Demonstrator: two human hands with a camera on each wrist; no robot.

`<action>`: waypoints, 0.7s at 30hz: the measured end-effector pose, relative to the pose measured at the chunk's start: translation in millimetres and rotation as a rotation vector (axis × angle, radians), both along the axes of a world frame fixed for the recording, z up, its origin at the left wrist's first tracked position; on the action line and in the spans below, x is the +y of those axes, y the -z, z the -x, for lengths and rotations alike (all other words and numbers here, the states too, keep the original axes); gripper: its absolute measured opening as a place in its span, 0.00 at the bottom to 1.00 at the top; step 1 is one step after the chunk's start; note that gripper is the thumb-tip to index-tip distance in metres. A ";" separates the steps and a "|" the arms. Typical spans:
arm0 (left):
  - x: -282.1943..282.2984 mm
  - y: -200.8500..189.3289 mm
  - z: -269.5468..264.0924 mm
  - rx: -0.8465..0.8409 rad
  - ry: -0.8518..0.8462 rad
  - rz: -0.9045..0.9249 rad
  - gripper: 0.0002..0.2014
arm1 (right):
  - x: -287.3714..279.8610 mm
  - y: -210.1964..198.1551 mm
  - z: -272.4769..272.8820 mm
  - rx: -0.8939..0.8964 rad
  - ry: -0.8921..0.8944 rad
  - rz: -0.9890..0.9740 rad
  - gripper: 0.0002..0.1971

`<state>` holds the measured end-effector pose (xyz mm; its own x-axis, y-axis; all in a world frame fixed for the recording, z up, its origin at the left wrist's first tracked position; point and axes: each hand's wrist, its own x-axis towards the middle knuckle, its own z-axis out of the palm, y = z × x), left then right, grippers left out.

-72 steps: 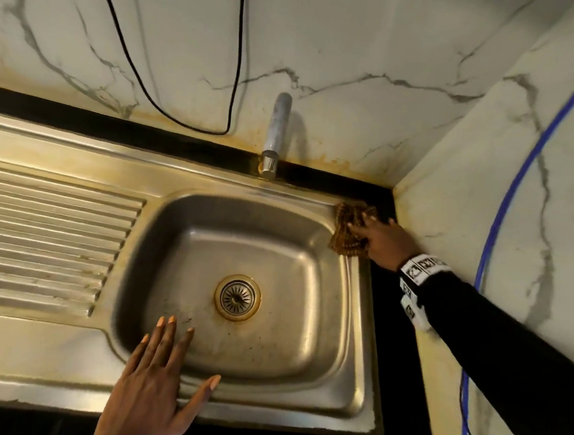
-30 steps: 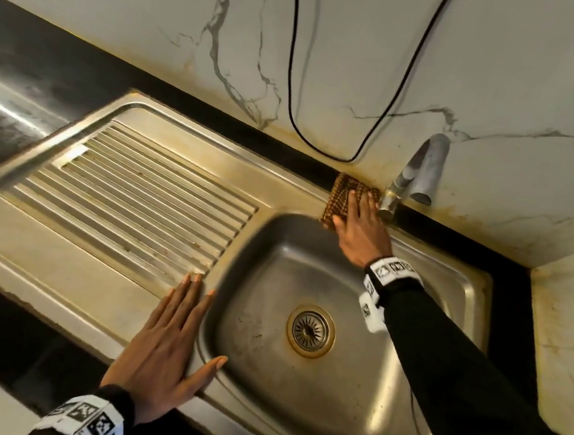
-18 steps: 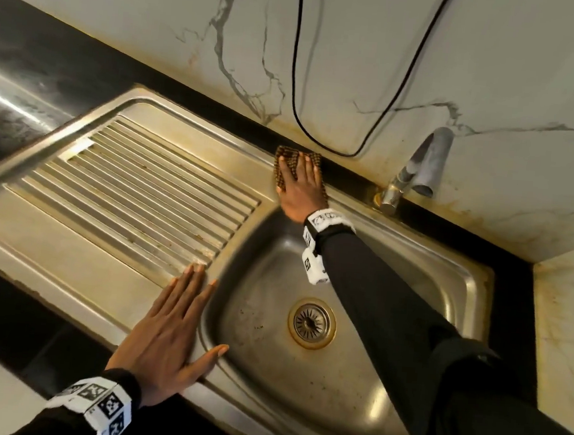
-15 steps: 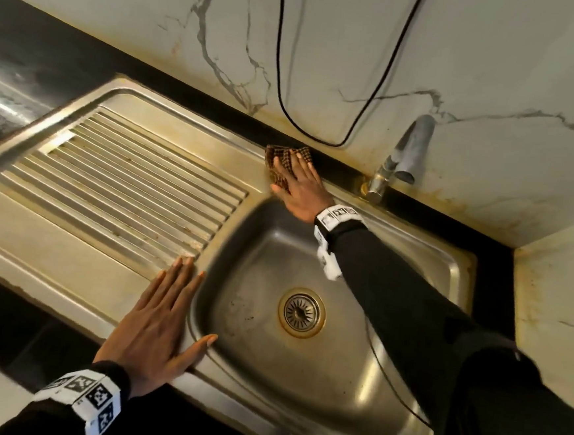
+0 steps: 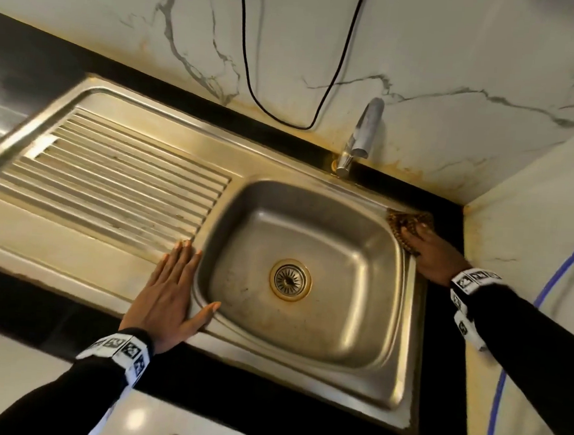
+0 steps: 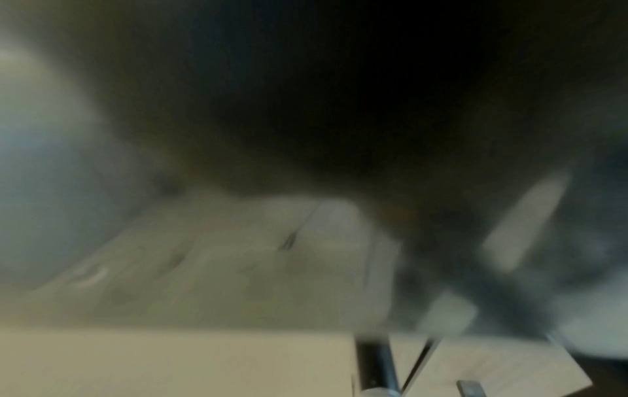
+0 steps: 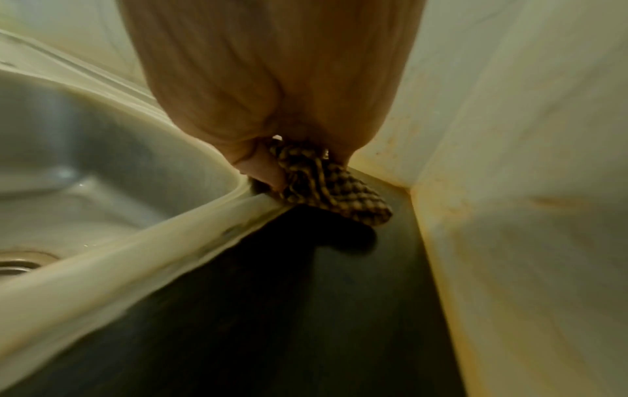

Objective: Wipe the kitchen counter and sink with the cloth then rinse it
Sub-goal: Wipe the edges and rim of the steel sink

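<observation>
A brown checked cloth [image 5: 402, 223] lies on the back right corner of the steel sink's rim [image 5: 315, 185]. My right hand [image 5: 430, 252] presses it down with flat fingers, beside the side wall. In the right wrist view the cloth [image 7: 339, 193] bunches out from under the palm, half on the rim [image 7: 170, 236] and half on the black counter [image 7: 306, 309], with the thumb [image 7: 261, 172] at its edge. My left hand [image 5: 166, 297] rests flat and open on the rim at the basin's front left. The left wrist view is dark and blurred.
A chrome tap [image 5: 359, 137] stands behind the basin, and the drain [image 5: 290, 280] sits in its floor. The ribbed drainboard [image 5: 110, 176] spreads to the left. A black cable [image 5: 254, 87] hangs on the marble back wall, a blue cable [image 5: 547, 289] on the right wall.
My right hand slid the cloth along the back rim, from left of the tap to the back right corner. The left hand stayed flat on the front rim.
</observation>
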<state>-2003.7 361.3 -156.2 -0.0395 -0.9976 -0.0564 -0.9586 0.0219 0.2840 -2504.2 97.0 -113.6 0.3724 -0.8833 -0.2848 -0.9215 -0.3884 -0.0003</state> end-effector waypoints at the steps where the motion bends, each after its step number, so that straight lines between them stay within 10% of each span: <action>1: 1.6 -0.2 -0.6 -0.001 -0.003 -0.008 0.51 | 15.4 -1.9 0.9 0.019 0.044 -0.006 0.37; 9: 3.9 -3.4 -2.3 0.084 -0.001 -0.007 0.54 | 216.2 -21.2 -29.6 0.042 0.015 -0.033 0.29; 14: 9.7 -5.6 -17.9 0.184 0.064 0.018 0.53 | 332.9 -17.5 -71.5 -0.390 0.224 -0.085 0.25; 21: 33.1 -10.9 -134.9 -0.031 -0.024 0.061 0.44 | 364.3 4.9 -291.8 -0.425 -0.161 -0.061 0.33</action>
